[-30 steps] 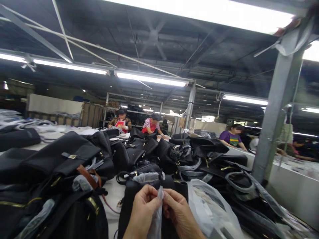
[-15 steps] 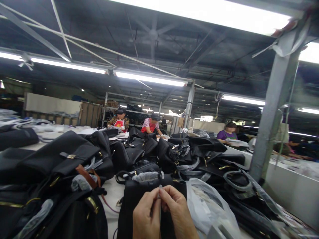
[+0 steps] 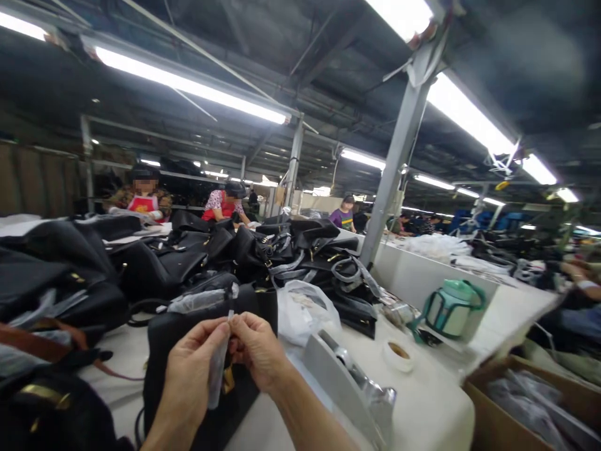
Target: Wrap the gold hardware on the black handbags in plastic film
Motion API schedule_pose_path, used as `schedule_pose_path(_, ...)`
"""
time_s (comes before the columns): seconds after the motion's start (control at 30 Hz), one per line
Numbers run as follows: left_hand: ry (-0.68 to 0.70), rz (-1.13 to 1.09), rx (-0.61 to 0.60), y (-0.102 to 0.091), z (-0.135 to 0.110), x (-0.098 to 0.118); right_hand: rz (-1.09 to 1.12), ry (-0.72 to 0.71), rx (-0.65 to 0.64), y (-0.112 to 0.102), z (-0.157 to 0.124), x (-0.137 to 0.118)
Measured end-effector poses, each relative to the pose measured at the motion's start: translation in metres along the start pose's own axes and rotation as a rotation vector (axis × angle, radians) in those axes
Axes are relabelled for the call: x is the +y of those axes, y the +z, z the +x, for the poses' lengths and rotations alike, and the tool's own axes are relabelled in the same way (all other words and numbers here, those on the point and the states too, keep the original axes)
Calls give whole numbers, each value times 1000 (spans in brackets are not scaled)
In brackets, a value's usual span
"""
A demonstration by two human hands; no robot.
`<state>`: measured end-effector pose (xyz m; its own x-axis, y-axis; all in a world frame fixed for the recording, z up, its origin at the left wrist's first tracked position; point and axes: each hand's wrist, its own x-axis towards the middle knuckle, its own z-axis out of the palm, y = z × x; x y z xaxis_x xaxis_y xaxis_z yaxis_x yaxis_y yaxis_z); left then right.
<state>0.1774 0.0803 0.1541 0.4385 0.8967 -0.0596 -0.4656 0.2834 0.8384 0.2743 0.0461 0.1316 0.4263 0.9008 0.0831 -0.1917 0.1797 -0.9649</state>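
Observation:
My left hand (image 3: 197,357) and my right hand (image 3: 256,347) meet in front of me, fingertips pinched together. Between them is a narrow strip in clear plastic wrap (image 3: 216,379), its lower end hanging below my left fingers. Whether the strip is joined to the bag is hidden by my fingers. Beneath both hands lies a black handbag (image 3: 235,423), with a gold metal fitting (image 3: 228,379) showing near the strip. A plastic-wrapped handle (image 3: 197,302) runs along the bag's far edge.
Black bags (image 3: 154,257) are heaped behind and left. To the right are a white plastic bag (image 3: 307,313), a grey tape dispenser (image 3: 338,382), a tape roll (image 3: 398,357), a green-and-white jug (image 3: 453,307) and a cardboard box (image 3: 488,407). Several co-workers (image 3: 342,216) sit beyond.
The view has swung right, bringing the dispenser, tape roll, jug and box into sight. Both hands still pinch the wrapped strip, and more of its length shows below my left fingers.

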Motion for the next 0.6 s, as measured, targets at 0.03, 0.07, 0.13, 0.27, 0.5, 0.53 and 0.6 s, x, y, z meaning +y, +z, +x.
schedule_pose_path(0.03,-9,16,6,0,1,2,-29,12,-11,-5,-3,-2)
schedule_pose_path(0.07,-5,30,19,-1,3,3,-73,21,-19,-13,-8,-5)
schedule_pose_path(0.13,25,51,48,-4,5,6,-204,24,-7,-41,-21,-16)
schedule_pose_path(0.27,20,81,43,-10,11,6,-584,-30,240,-136,-57,-47)
schedule_pose_path(0.5,2,42,53,-11,17,6,-1042,125,454,-250,-121,-59)
schedule_pose_path(0.53,0,42,51,-11,17,6,-1074,149,449,-253,-126,-56)
schedule_pose_path(0.6,-1,40,51,-11,17,7,-1122,182,439,-256,-131,-50)
